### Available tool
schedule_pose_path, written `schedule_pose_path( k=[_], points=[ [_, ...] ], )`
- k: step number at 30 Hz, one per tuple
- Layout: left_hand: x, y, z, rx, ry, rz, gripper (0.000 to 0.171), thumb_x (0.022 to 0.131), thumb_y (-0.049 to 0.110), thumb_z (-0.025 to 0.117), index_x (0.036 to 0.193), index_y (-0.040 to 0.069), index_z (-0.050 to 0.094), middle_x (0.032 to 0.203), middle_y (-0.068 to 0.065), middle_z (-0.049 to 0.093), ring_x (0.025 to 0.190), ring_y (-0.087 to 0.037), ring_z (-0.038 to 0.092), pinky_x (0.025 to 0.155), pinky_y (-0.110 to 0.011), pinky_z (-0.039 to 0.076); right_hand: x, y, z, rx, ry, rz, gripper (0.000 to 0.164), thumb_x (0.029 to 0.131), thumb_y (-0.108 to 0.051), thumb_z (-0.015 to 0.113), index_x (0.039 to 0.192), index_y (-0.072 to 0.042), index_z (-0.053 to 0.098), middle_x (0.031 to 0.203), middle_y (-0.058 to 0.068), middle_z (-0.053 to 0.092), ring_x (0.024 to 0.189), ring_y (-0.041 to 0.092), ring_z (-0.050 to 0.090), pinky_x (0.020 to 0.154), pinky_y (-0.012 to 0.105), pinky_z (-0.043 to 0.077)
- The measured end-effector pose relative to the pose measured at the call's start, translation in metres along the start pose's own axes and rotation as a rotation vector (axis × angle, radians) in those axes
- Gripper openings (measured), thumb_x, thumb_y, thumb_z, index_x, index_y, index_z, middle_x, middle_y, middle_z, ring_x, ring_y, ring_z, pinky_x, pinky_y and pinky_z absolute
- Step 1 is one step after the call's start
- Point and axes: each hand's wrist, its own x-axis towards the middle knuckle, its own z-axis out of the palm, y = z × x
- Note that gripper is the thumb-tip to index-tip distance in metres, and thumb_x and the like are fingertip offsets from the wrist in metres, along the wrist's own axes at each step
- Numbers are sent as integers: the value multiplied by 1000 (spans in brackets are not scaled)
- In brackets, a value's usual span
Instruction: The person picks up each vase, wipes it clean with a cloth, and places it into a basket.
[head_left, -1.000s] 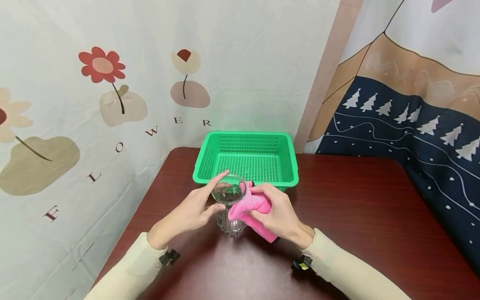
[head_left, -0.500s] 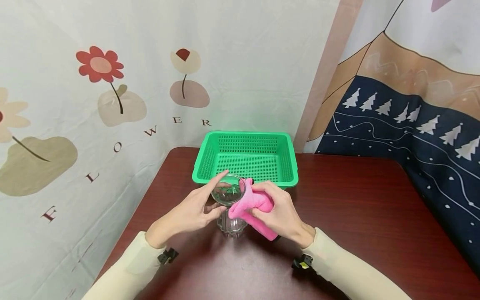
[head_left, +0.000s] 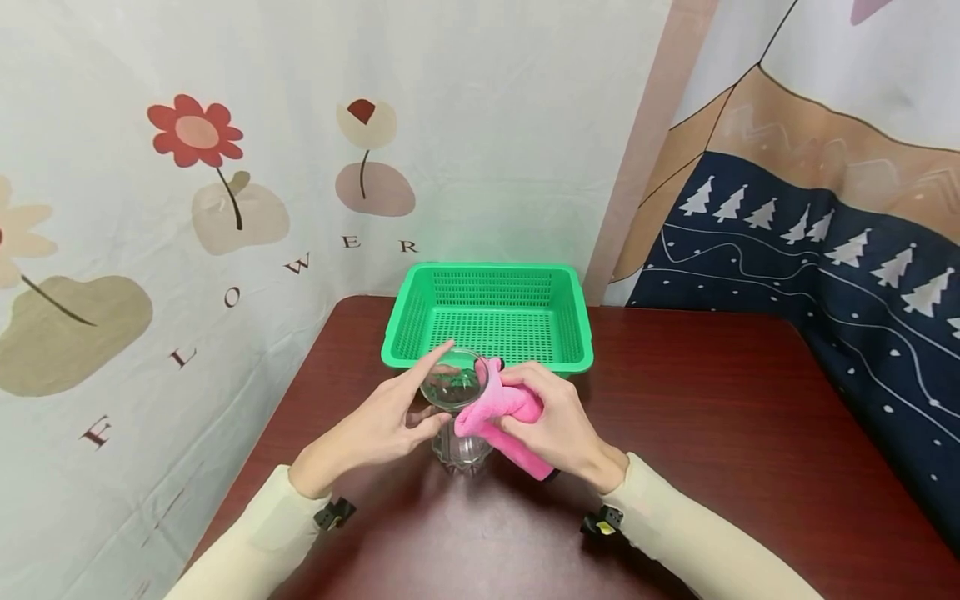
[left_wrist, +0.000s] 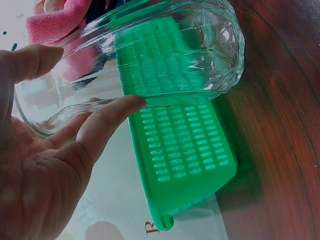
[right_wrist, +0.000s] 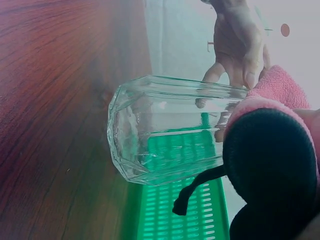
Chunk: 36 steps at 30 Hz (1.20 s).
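Note:
A clear glass vase (head_left: 461, 450) with a wide round mouth and a faceted base stands in the middle of the head view. My left hand (head_left: 378, 423) grips its upper part from the left, thumb on the near side and fingers round the far side. From the right, my right hand (head_left: 562, 425) pinches a bunched pink cloth (head_left: 498, 408) over the vase's rim, part of it tucked at the mouth. In the right wrist view the cloth shows a dark backing (right_wrist: 272, 155) and a black loop (right_wrist: 197, 187) hanging beside the glass.
Just behind the vase is a green perforated basket (head_left: 583, 333) on the dark red wooden table (head_left: 712, 433). A white curtain (head_left: 510, 125) with flower prints hangs behind, and a navy and tan printed cloth (head_left: 750, 275) hangs at the right.
The head view has shifted slightly, so everything sits a little further left. Both hands, the vase and the pink cloth keep nearly the same places relative to each other.

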Motion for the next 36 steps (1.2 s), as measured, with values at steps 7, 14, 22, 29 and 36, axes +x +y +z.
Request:
schedule_pose_path(
  k=[7, 14, 22, 29, 36],
  points=[
    [-2, 0, 2, 5, 10, 13, 105, 106, 6, 83, 188, 22, 20, 163, -14, 68, 131, -34, 74, 92, -37, 72, 0, 2, 4, -45, -34, 11, 41, 87, -1, 97, 124, -11, 83, 125, 4, 83, 118, 23, 77, 98, 33, 67],
    [0, 0, 2, 7, 11, 27, 104, 106, 6, 83, 187, 20, 20, 162, -14, 68, 129, -28, 74, 91, -33, 72, 2, 4, 4, -119, -67, -19, 40, 85, -2, 98, 122, -8, 82, 124, 7, 83, 115, 23, 77, 94, 37, 68],
    [-1, -1, 0, 13, 16, 32, 104, 106, 7, 84, 187, 20, 21, 161, -13, 70, 125, -30, 73, 87, -34, 70, 5, 4, 4, -177, -116, -28, 40, 85, -4, 98, 121, -5, 82, 120, 8, 82, 110, 24, 78, 92, 37, 68],
    [-1, -1, 0, 39, 27, 26, 103, 106, 10, 84, 187, 19, 21, 160, -13, 70, 117, -23, 71, 83, -30, 66, 3, 4, 5, -228, -168, 44, 41, 85, -8, 101, 122, -7, 82, 119, 6, 81, 108, 22, 77, 91, 34, 66],
    [-4, -1, 2, 47, 35, 25, 103, 107, 11, 85, 187, 20, 21, 161, -14, 69, 110, -21, 69, 78, -29, 64, -6, 7, 10, -259, -215, 88, 42, 83, -9, 103, 119, -7, 81, 117, 4, 79, 103, 20, 76, 89, 32, 65]
  ],
)
